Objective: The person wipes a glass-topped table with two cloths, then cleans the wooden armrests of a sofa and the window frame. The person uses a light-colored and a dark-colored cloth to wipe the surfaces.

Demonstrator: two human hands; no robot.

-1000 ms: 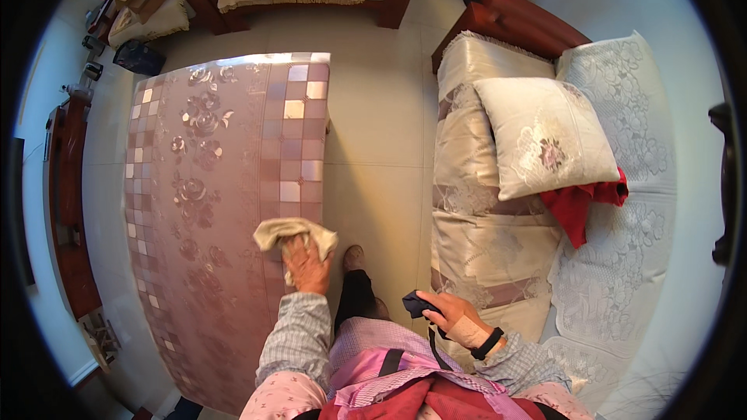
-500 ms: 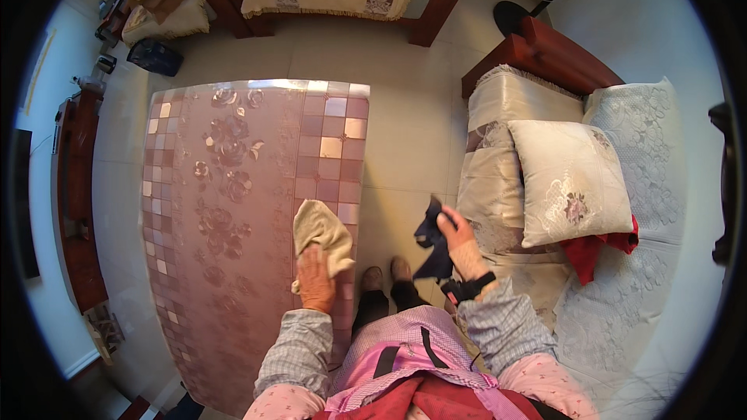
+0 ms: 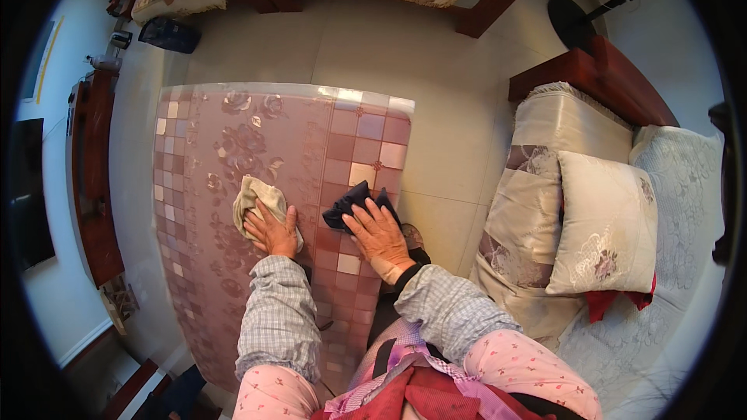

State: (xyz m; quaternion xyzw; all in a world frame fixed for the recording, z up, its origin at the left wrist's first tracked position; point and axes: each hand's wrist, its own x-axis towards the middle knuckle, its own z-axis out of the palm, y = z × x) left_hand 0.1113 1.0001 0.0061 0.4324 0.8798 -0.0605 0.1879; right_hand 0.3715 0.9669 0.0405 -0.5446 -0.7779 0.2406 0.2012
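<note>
My left hand (image 3: 272, 229) lies with its fingers spread on a bunched beige cloth (image 3: 250, 190), pressing it onto the patterned table cover (image 3: 233, 295). The thumb points away from the cloth. To its right, my right hand (image 3: 379, 239) rests palm down with fingers stretched out over a folded dark navy cloth (image 3: 348, 204). That cloth sits on the checkered band along the table's right side. Part of each cloth is hidden under the hand.
A sofa seat with a beige cover (image 3: 537, 179) and a cream cushion (image 3: 605, 225) stands on the right. Tiled floor (image 3: 443, 140) separates it from the table. A dark bin (image 3: 169, 35) and a black round stand base (image 3: 572, 22) are farther off.
My right hand has come left from beside the table and put the dark cloth down on it. My left hand and the beige cloth have moved left and forward across the table.
</note>
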